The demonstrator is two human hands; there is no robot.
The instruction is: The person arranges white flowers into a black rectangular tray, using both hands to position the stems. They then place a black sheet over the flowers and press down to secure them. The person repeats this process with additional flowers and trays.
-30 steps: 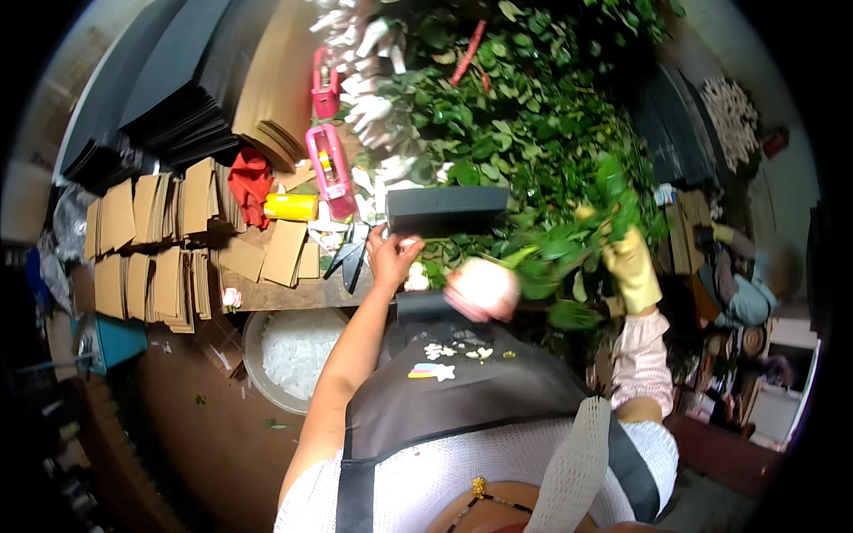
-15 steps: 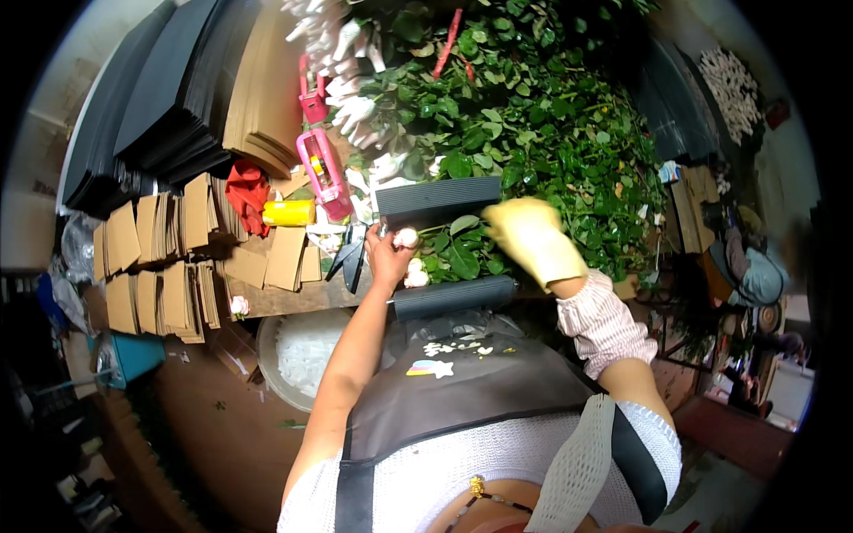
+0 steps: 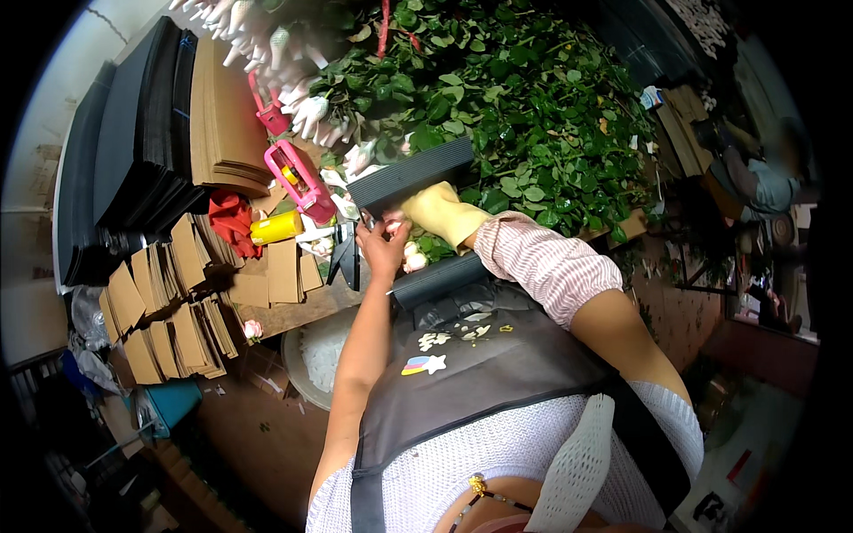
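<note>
A: In the head view, where was the dark corrugated cardboard sheet?

B: At the table's front edge, curled around pale rosebuds. The bare left hand pinched its edge; the yellow-gloved right hand seemed pressed flat inside, though partly hidden.

A: Handling?

B: Probably light and springy; hold the edges, since the buds bruise easily.

Yellow glove, striped sleeve, grey apron

Stacks of brown cardboard pieces lay beside tall black sheets. A pink tape gun and a yellow roll sat near leafy green stems.
</note>
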